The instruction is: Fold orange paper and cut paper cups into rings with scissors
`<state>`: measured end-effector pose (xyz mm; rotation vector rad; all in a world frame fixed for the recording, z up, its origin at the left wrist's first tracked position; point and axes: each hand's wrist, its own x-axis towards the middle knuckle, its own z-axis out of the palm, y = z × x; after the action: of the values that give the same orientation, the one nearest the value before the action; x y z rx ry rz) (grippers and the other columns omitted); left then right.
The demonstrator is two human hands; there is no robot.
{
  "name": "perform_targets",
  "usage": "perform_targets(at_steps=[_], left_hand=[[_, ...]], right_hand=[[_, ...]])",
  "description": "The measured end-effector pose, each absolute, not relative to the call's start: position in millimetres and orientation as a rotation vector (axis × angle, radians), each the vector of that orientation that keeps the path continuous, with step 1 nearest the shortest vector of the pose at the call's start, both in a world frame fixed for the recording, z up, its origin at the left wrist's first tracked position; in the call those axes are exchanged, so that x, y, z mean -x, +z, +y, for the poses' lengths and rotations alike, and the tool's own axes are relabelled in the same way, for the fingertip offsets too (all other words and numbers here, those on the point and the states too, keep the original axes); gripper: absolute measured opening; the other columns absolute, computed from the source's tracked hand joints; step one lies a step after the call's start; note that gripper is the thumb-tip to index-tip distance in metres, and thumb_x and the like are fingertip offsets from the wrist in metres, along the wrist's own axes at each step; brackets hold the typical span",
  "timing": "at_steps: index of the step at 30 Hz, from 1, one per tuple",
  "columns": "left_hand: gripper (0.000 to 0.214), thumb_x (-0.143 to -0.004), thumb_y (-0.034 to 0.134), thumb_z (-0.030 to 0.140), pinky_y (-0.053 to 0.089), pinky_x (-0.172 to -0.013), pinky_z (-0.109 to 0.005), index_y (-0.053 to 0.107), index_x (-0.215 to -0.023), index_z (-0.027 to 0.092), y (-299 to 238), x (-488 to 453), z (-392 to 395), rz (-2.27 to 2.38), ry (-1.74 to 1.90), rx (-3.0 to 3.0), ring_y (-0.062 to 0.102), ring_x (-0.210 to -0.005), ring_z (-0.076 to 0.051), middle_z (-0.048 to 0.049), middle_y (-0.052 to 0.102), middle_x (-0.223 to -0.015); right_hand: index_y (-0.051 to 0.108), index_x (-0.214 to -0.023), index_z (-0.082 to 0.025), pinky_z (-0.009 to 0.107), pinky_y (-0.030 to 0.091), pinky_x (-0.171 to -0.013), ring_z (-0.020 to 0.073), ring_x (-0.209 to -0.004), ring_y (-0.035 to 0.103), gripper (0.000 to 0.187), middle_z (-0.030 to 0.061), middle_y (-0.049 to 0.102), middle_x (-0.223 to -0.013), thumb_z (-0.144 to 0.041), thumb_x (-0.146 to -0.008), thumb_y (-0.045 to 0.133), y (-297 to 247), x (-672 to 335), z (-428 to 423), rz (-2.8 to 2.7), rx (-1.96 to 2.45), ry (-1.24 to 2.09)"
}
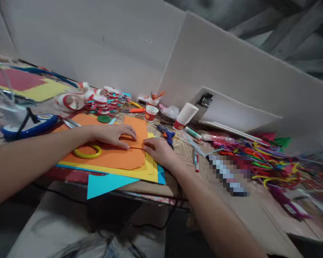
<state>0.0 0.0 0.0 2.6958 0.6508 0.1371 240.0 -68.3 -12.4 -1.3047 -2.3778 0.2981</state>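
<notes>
Both hands (113,136) (160,151) touch orange paper (137,125), yellow ring (98,151) nearby.

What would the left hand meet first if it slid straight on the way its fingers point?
Most likely the right hand, whose fingertips face the left hand across the orange paper, though depth is hard to judge.

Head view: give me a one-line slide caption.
Left hand and right hand on orange paper, a stack of cups beyond.
</notes>
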Motion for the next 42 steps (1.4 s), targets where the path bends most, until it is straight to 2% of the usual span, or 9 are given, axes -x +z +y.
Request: perform_targets(at_steps=[20, 42], left_hand=[[0.045, -0.087, 0.058, 0.042, 0.031, -0.109, -0.032, 0.060, -0.125, 0.019, 2.2, 1.0, -1.8, 0.630, 0.154, -2.692, 0.048, -0.126, -0.023, -0.0099, 0.053, -0.137], [0.044, -0.089, 0.054, 0.044, 0.032, -0.108, -0.031, 0.061, -0.124, 0.020, 0.6, 1.6, -1.4, 0.612, 0.187, -2.699, 0.048, -0.125, -0.022, -0.0098, 0.054, -0.136]], right_hand=[[0.072, -0.100, -0.016, 0.030, 0.048, -0.091, 0.0188, -0.101, 0.066, 0.018, 0.0083, 0.073, -0.107, -0.018, -0.088, 0.059, -10.1, -237.1, -72.0, -2.362, 1.331, 0.306], [0.071, -0.102, -0.015, 0.030, 0.047, -0.095, 0.0184, -0.105, 0.065, 0.019, 0.0093, 0.071, -0.111, -0.018, -0.090, 0.057, -10.7, -240.2, -71.3, -2.360, 1.307, 0.334]])
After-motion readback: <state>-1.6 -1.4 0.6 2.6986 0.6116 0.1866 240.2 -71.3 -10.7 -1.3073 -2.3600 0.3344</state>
